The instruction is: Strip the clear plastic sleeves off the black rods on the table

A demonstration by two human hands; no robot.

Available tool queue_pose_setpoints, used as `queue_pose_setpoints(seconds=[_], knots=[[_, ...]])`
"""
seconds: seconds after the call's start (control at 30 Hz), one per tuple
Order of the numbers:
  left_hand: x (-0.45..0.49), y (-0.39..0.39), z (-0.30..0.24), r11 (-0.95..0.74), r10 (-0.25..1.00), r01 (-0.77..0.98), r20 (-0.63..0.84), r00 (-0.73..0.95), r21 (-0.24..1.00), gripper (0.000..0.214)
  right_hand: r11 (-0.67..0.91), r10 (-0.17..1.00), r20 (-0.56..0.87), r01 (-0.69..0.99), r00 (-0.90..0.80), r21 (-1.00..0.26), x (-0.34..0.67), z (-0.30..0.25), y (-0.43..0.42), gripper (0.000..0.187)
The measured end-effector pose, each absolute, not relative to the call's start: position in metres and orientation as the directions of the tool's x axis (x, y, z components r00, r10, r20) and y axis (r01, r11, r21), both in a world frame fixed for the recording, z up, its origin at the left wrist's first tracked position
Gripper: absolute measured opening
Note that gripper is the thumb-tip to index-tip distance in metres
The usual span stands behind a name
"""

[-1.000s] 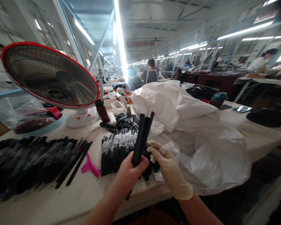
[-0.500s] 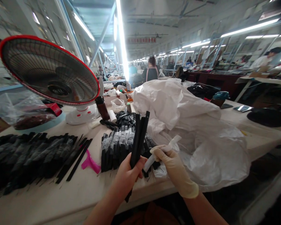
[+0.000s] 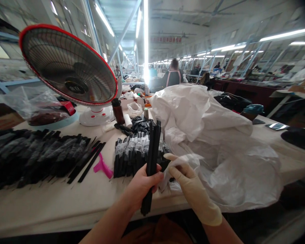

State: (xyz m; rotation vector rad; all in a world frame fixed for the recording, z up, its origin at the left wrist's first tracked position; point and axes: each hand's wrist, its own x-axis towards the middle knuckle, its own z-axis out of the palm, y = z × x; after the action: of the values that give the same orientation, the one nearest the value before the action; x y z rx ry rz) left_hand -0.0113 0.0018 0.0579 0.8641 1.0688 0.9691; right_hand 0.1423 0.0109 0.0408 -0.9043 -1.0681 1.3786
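Observation:
My left hand [image 3: 141, 184], bare, grips a bundle of long black sticks [image 3: 152, 149] upright, their lower ends poking out below my fist. My right hand [image 3: 190, 183] wears a cream latex glove and pinches a thin translucent plastic sleeve [image 3: 183, 162] right beside the bundle. Behind both hands lies a pile of black sticks in clear wrappers [image 3: 129, 157]. A wide white plastic sack [image 3: 200, 125] bulges just past my right hand. A long dark row of wrapped sticks [image 3: 38, 156] covers the table's left side.
A red-rimmed electric fan [image 3: 68, 66] stands at the left behind a pink plastic piece [image 3: 103, 167], a brown bottle [image 3: 117, 111] and a clear bag [image 3: 33, 106]. The white work table [image 3: 48, 206] runs ahead. A co-worker [image 3: 174, 76] sits farther down the aisle.
The narrow white strip in my gloved hand now shows as spread translucent film beside the bundle. The bundle sits lower in my left fist, and the whole view has swung slightly.

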Motion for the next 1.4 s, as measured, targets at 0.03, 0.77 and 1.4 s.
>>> queue_pose_setpoints(seconds=[0.03, 0.77, 1.4], knots=[[-0.013, 0.002, 0.060, 0.284, 0.954, -0.162, -0.261, 0.150, 0.945, 0.036, -0.009, 0.993, 0.030, -0.339, -0.112, -0.941, 0.141, 0.040, 0.012, 0.036], [-0.042, -0.013, 0.062, 0.098, 0.989, 0.212, -0.118, 0.083, 0.972, 0.032, -0.320, 0.947, -0.181, -0.733, -0.265, -0.600, 0.136, 0.034, 0.026, 0.037], [-0.042, -0.027, 0.042, 0.076, 0.997, 0.451, -0.082, -0.005, 0.889, 0.020, 0.085, 0.988, -0.040, -0.744, 0.149, -0.663, 0.135, 0.056, 0.042, 0.019]])
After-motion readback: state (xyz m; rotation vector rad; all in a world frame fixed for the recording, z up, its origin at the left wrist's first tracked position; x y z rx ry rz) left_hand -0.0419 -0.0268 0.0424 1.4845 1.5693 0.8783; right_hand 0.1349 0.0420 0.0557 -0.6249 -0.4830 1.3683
